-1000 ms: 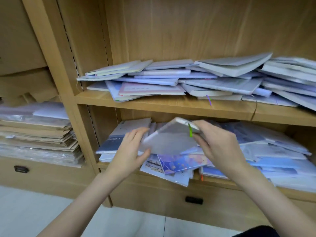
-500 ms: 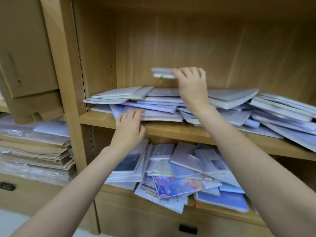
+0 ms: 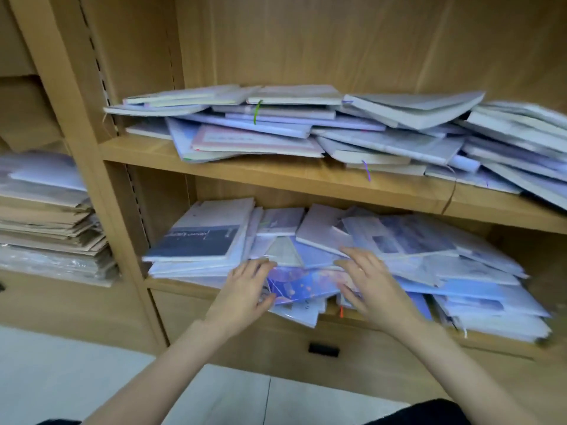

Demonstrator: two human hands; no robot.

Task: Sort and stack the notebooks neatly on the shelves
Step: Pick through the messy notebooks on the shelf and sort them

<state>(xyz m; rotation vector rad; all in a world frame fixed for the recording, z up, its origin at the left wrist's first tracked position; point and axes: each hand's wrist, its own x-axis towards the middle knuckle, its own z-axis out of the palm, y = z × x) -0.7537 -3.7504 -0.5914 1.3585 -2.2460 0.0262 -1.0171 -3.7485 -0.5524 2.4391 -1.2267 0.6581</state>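
Little of the sorting can be judged as done. On the upper light-wood shelf (image 3: 276,176), across the middle of the frame, a loose layer of pale blue, lilac and white notebooks (image 3: 306,130) is spread at mixed angles, several overhanging the front edge at the right; no squared stack is seen there. On the lower light-wood shelf (image 3: 171,282), in the centre and lower right of the frame, a second heap of blue and lilac notebooks (image 3: 445,265) is fanned out and slumped over the front edge. The left hand (image 3: 248,289) is curled on the left edge of a glossy purple-blue patterned notebook (image 3: 303,286) at the front of that heap; the right hand (image 3: 371,280) is laid with fingers spread on its right side. Whether the notebook is gripped or only touched cannot be told. Both shelves are judged to be left to sort and square up
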